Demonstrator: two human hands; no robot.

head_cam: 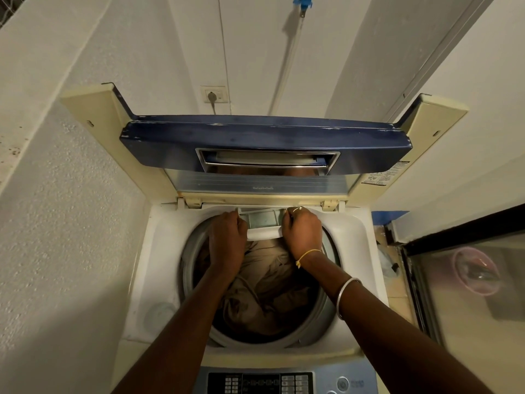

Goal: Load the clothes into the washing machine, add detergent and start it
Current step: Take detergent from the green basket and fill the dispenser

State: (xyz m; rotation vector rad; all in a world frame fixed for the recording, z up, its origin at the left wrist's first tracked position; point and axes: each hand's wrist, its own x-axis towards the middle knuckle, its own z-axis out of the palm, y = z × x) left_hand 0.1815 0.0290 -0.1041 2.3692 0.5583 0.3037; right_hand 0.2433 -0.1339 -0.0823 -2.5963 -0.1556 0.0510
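A white top-loading washing machine (355,237) stands below me with its blue lid (264,137) folded up at the back. Tan and brown clothes (267,282) fill the drum. At the drum's far rim the white detergent drawer (262,223) is pulled out a little, its pale compartments showing. My left hand (227,240) grips the drawer's left end. My right hand (302,231) grips its right end, with a ring, a yellow thread and a metal bangle on that arm. Both forearms reach over the drum.
The control panel (261,383) with buttons lies at the near edge. White walls close in on the left and behind, with a wall socket (214,94) above the lid. A dark-framed glass door (468,274) stands on the right. A round cap (160,314) sits on the machine's left top.
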